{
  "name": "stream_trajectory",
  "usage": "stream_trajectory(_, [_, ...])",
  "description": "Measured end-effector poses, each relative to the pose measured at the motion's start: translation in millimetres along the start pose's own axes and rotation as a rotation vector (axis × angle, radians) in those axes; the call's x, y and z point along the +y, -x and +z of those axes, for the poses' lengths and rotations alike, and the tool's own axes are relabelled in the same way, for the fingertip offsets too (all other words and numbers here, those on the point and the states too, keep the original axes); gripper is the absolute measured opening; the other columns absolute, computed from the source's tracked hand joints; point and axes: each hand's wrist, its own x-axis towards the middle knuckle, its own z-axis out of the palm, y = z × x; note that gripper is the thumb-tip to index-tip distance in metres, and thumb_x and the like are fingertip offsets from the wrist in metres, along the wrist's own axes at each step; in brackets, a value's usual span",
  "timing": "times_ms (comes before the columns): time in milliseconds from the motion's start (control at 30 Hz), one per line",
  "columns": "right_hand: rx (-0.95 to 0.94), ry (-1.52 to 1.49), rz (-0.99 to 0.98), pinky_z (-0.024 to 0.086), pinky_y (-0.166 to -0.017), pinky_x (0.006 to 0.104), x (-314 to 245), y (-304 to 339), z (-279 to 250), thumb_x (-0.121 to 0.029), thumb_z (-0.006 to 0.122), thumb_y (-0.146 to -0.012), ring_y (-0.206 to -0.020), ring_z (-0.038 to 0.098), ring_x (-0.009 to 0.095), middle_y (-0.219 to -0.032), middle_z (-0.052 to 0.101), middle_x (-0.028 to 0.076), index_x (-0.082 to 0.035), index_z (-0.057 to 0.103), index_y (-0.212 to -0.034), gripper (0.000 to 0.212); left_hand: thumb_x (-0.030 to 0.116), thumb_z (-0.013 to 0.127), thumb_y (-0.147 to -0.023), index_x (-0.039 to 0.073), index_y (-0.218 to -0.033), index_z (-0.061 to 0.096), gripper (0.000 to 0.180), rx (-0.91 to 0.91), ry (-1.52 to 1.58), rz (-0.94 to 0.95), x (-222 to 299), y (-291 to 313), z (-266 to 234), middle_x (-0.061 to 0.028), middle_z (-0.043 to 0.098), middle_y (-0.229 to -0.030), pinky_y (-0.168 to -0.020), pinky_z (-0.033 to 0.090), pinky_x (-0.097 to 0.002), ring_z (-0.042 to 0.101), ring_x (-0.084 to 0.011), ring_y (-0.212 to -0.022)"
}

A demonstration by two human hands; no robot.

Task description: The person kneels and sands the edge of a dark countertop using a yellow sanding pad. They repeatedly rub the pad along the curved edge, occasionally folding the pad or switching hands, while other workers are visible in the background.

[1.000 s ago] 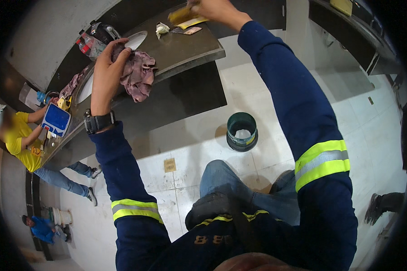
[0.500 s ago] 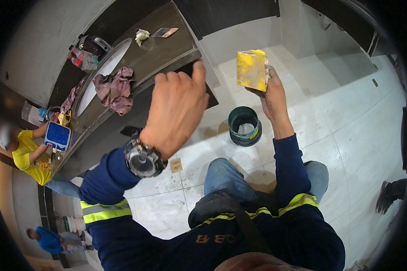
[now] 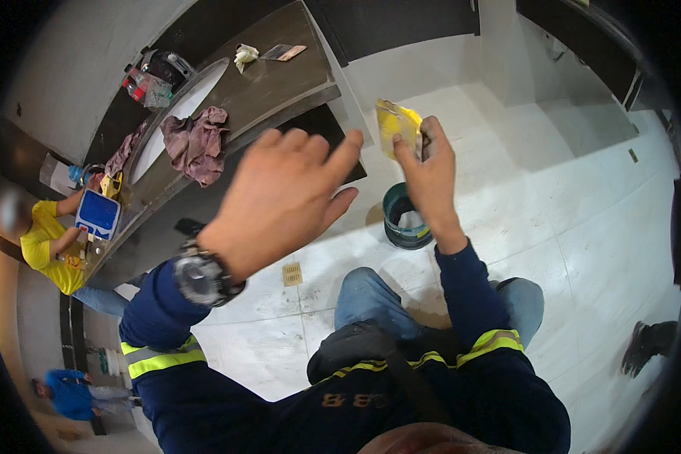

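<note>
My right hand grips a flat, folded-looking yellow piece with grey smears, its thumb across the near face. What kind of thing it is I cannot make out. My left hand hovers back-up in front of the counter, thumb and index finger spread apart. Its other fingers are partly hidden behind the knuckles, and nothing shows in it. Below my right hand, a dark green bucket stands on the floor with a pale lump inside.
On the dark counter at the left lie a mauve cloth, a crumpled pale wad and a flat card-like piece. Bottles stand behind a white basin. A person in yellow works farther left; another in blue is beyond.
My right hand has turned and shifted slightly left, tilting the yellow piece, with the thumb now over its face. My left hand has moved down and left, its thumb now showing.
</note>
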Motion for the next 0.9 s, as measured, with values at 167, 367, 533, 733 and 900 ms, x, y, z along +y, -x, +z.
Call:
stream_trajectory(167, [-0.001, -0.049, -0.24, 0.053, -0.084, 0.0419, -34, 17, 41, -0.011, 0.058, -0.099, -0.098, 0.071, 0.04, -0.116, 0.068, 0.027, 0.001, 0.056, -0.128, 0.031, 0.044, 0.068, -0.094, 0.01, -0.129, 0.067, 0.049, 0.528, 0.271, -0.628, -82, 27, -22, -0.0139, 0.072, -0.089, -0.077, 0.054, -0.0413, 0.071, -0.0312, -0.085])
stream_trajectory(367, [-0.2, 0.128, -0.132, 0.052, -0.086, 0.0403, -53, 38, 42, -0.015, 0.045, -0.107, -0.093, 0.069, 0.033, -0.127, 0.062, 0.033, 0.003, 0.044, -0.151, 0.048, 0.039, 0.056, -0.101, 0.022, -0.139, 0.061, 0.041, 0.359, 0.191, -0.698, -154, 82, 46, -0.0198, 0.071, -0.109, -0.085, 0.053, -0.0454, 0.068, -0.0415, -0.101])
stream_trajectory(533, [-0.154, 0.184, -0.193, 0.043, -0.063, 0.0373, -66, 36, 54, -0.021, 0.044, -0.109, -0.066, 0.053, 0.019, -0.085, 0.062, 0.02, 0.009, 0.044, -0.149, 0.049, 0.054, 0.05, -0.103, 0.002, -0.13, 0.065, 0.061, 0.221, 0.366, -0.624, -180, 90, 73, -0.0272, 0.069, -0.115, -0.096, 0.047, -0.04, 0.066, -0.0409, -0.11])
stream_trajectory(733, [-0.067, 0.218, -0.24, 0.035, -0.055, 0.0362, -76, 26, 67, -0.027, 0.044, -0.11, -0.058, 0.046, 0.016, -0.065, 0.048, 0.01, 0.011, 0.043, -0.147, 0.053, 0.016, 0.051, -0.102, 0.037, -0.155, 0.043, 0.058, 0.139, 0.078, -0.393, -204, 86, 103, -0.0188, 0.058, -0.141, -0.105, 0.049, -0.0402, 0.062, -0.0371, -0.122])
stream_trajectory(900, [-0.022, 0.188, -0.195, 0.035, -0.057, 0.0348, -69, 37, 69, -0.031, 0.044, -0.11, -0.062, 0.047, 0.014, -0.068, 0.049, 0.009, 0.011, 0.044, -0.146, 0.055, 0.026, 0.046, -0.104, 0.038, -0.156, 0.041, 0.054, 0.141, 0.015, -0.388, -202, 95, 107, -0.0271, 0.051, -0.148, -0.107, 0.047, -0.0423, 0.06, -0.0479, -0.124])
